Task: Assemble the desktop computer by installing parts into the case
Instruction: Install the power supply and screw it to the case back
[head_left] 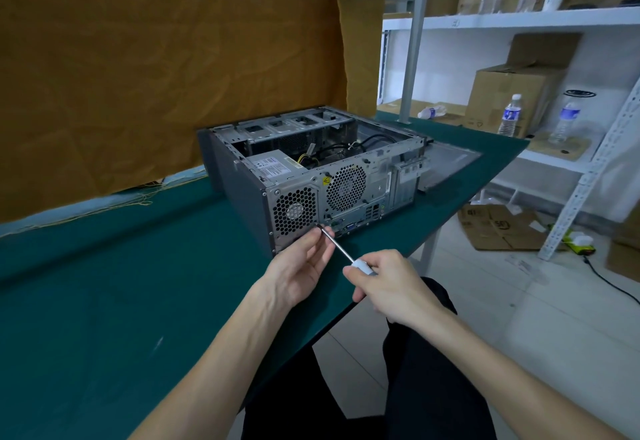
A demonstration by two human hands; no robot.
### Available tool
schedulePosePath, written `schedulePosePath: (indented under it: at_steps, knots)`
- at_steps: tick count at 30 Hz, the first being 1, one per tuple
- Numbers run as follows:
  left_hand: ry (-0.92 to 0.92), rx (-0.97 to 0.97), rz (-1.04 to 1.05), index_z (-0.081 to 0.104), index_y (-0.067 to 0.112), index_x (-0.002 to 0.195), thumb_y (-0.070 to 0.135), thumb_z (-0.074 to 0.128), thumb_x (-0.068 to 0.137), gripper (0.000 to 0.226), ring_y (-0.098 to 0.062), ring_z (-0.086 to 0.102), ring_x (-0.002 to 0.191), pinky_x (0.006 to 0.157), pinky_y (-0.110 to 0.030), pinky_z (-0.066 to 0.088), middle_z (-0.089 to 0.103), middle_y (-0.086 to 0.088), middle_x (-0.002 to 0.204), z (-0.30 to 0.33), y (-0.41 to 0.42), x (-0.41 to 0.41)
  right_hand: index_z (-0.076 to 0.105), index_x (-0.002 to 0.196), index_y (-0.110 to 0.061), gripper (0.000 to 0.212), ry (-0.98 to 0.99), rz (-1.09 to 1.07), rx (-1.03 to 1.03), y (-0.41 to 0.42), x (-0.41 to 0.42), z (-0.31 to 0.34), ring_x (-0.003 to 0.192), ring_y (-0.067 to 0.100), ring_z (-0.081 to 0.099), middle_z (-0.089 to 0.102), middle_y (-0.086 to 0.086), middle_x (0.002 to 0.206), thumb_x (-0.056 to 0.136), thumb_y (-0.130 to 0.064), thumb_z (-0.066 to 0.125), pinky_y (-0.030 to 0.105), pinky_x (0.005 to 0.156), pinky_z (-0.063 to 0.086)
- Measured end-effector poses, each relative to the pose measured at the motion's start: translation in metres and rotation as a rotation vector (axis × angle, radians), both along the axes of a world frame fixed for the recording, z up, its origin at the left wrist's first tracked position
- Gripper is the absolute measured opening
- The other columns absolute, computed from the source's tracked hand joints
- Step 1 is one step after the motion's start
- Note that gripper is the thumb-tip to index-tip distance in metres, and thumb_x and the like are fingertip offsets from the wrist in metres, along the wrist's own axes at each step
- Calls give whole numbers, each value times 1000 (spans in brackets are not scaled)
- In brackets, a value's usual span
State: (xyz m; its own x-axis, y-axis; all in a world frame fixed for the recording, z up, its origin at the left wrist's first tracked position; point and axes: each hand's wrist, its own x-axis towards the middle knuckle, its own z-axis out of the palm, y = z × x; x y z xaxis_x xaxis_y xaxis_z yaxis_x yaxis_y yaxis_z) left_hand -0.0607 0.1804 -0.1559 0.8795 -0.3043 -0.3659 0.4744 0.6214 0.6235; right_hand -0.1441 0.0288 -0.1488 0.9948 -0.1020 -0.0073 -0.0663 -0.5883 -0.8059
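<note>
- Computer case lies on its side on the table, open face up, rear panel toward the person.
- Power supply sits inside the case, at its near left corner.
- Side panel lies flat on the table, just right of the case.
- Screwdriver is before the rear panel, tip at the panel's lower edge.
- Shelving stands behind and right of the table.

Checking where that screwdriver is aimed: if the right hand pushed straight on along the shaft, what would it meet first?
Probably the computer case: the right hand points the screwdriver at its rear panel, by the power supply grille. The left hand pinches the shaft near the tip. Whether the tip already touches is unclear.
</note>
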Motion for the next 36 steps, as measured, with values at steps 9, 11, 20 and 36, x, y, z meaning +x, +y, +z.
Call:
schedulePosePath:
  at_steps: [9,11,20,36]
  knots:
    - [-13,-12,12,69,-1,114,8,61,99,19,-13,76,80,64,-24,61,77,-10,94,-5,-2,4,67,81,-15,28,-10,-6,-26,4,3,4,39,3,49,73,-3,67,98,-37,59,16,36,34]
    - [-34,-45,-3,67,-1,120,9,60,100,23,-13,76,85,67,-24,61,77,-10,99,-8,0,4,67,85,-9,32,19,-7,-28,7,4,8,36,5,46,71,-3,62,99,-36,58,17,35,33]
    - [-35,-153,-49,69,-4,108,7,53,103,20,-17,77,86,64,-27,62,78,-14,99,-7,-8,3,58,110,-12,41,332,-21,414,-5,3,24,45,14,52,73,11,80,93,-47,71,24,38,38]
    - [-100,23,43,72,-2,104,8,65,97,14,-13,77,83,64,-22,60,78,-12,96,-5,-14,3,47,101,-30,31,-65,-128,-369,-7,-11,12,66,6,58,60,-10,85,89,-45,71,25,48,35]
